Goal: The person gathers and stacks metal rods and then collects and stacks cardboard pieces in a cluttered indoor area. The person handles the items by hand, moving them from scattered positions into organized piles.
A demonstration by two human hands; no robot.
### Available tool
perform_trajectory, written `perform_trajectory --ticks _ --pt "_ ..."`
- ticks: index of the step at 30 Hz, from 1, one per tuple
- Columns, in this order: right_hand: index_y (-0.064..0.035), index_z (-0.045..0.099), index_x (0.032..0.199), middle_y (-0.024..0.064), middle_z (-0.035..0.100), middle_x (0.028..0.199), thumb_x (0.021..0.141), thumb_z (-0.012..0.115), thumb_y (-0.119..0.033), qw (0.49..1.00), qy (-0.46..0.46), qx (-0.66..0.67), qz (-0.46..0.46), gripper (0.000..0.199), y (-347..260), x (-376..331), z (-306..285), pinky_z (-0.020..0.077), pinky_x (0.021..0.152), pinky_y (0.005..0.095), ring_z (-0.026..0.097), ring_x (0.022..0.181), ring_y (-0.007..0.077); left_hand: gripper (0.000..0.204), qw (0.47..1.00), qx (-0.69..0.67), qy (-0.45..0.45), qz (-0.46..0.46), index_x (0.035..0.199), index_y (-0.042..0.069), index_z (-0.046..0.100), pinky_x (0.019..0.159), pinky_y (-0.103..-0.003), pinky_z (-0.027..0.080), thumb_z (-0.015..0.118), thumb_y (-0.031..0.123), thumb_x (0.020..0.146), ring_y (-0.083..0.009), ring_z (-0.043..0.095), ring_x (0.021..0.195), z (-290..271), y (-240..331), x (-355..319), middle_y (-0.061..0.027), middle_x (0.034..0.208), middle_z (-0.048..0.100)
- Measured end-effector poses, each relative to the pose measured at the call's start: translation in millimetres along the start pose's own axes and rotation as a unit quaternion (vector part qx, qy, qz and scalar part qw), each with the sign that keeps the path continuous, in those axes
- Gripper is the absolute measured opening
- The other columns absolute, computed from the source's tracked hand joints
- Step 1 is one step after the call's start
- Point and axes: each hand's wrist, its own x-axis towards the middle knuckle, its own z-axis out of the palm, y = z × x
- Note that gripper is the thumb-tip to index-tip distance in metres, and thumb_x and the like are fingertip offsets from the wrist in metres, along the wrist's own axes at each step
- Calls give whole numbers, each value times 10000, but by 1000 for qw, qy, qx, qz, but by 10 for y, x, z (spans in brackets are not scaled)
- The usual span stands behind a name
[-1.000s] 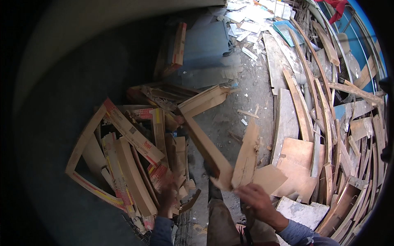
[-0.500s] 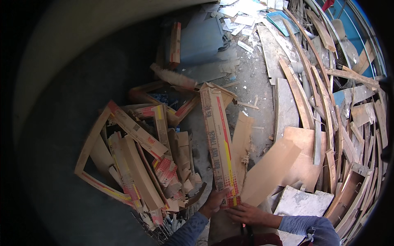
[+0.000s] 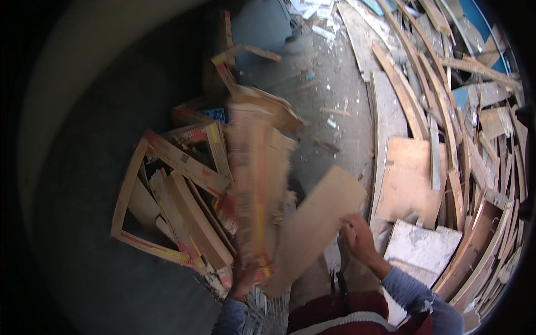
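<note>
**Two hands full of scrap board over a littered floor**

The left hand is closed around the lower end of a long printed cardboard strip, which stands nearly upright in front of the person and is smeared by motion blur, so its edges cannot be read. The grip sits low, probably so that the full length can swing clear of the pile beside it.

The right hand is clamped on the edge of a plain brown board, fingers over the upper right side. This board tilts from lower left to upper right, its low corner lying near the bottom of the strip. Holding it by the edge seems to leave the flat face free. The two hands are apart, each with its own piece.

Just left of the strip lies the pile of flattened cartons and open cardboard frames, marked red and yellow, stacked loosely over one another.

The floor is bare grey concrete, dusty and flecked with scraps. On the right, many curved wooden slats and flat plywood sheets lie fanned out. A pale, stained slab rests near the right forearm. The far left is dark and hard to make out.
</note>
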Motion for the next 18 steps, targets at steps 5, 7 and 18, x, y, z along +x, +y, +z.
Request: perform_trajectory --ticks 5,7,18 --pt "-13 660 1153 188 658 1090 996 628 -92 995 -42 78 40 179 131 135 325 527 868 428 654 1003 377 511 975 54 215 -16 1385 38 489 764 -366 614 714 229 968 -243 705 971 -1263 430 -849 -121 1230 636" --pt "-19 660 1141 184 660 1081 1001 622 -99 992 -79 86 55 166 151 153 523 530 847 428 657 991 374 568 937 152 313 -21 1370 107 518 747 -343 593 752 386 935 -198 697 983 -1795 603 -1089 -92 1159 668" --pt "-15 650 1113 225 671 1068 992 595 -141 966 -255 37 20 184 243 736 1709 532 861 508 651 1009 447 634 862 66 486 124 1531 107 375 996 -495 541 674 234 987 -324 585 1254 -2609 393 -1227 -161 1447 522"
